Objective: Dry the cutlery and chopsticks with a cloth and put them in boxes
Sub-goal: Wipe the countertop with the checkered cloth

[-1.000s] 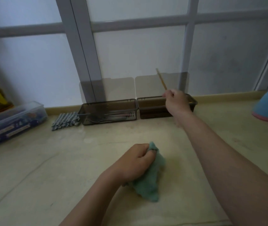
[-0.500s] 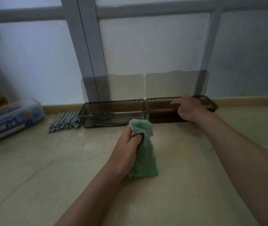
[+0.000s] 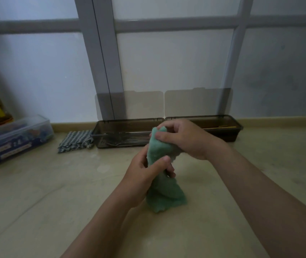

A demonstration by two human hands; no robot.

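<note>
Green cloth point(image 3: 167, 198) dead centre. Left hand point(image 3: 144, 175) is wrapped round its middle, right hand point(image 3: 185, 140) pinches the top. Both hands block the join of the two open boxes at 12 o'clock: cutlery box point(image 3: 111, 125) with cutlery point(image 3: 122, 138), chopstick box point(image 3: 230, 135) with chopsticks point(image 3: 223, 127). Checked cloth point(image 3: 75, 141) at 10, just beside the cutlery box. Blue case point(image 3: 14, 138) at 9.

Right hand point(image 3: 185, 141) moved from box point(image 3: 236, 133), now gripping raised cloth point(image 3: 165, 194)

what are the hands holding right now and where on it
Both hold the green cloth: the left hand grips its middle, the right hand pinches its top end.
</note>
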